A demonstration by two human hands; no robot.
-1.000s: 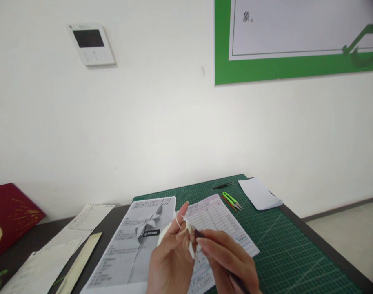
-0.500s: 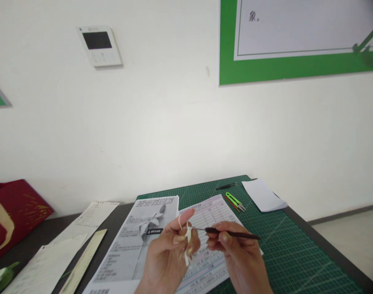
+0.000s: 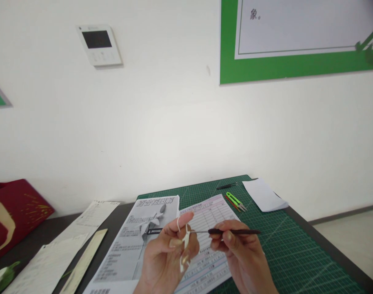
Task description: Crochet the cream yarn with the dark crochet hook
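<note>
My left hand (image 3: 166,255) pinches a small piece of white crochet work (image 3: 185,241) between thumb and fingers. White yarn (image 3: 178,223) loops over its raised index finger, and a pale tail hangs below by the palm. In my right hand (image 3: 243,255) is a crochet hook (image 3: 241,231) with a dark brown handle, held like a pen. Its thin metal shaft points left, and the tip meets the white work at the left fingers. Whether a loop sits on the tip is too small to tell.
Under the hands lie a printed chart sheet (image 3: 215,208) and a page with a flower picture (image 3: 119,253), partly on a green cutting mat (image 3: 290,241). Green thread snips (image 3: 234,200), a dark slim tool (image 3: 227,186) and white paper (image 3: 264,195) lie behind. A red bag (image 3: 24,212) stands left.
The hook has drawn slightly right and levelled out. My left fingers have shifted a little on the white work, and its tail has moved lower left.
</note>
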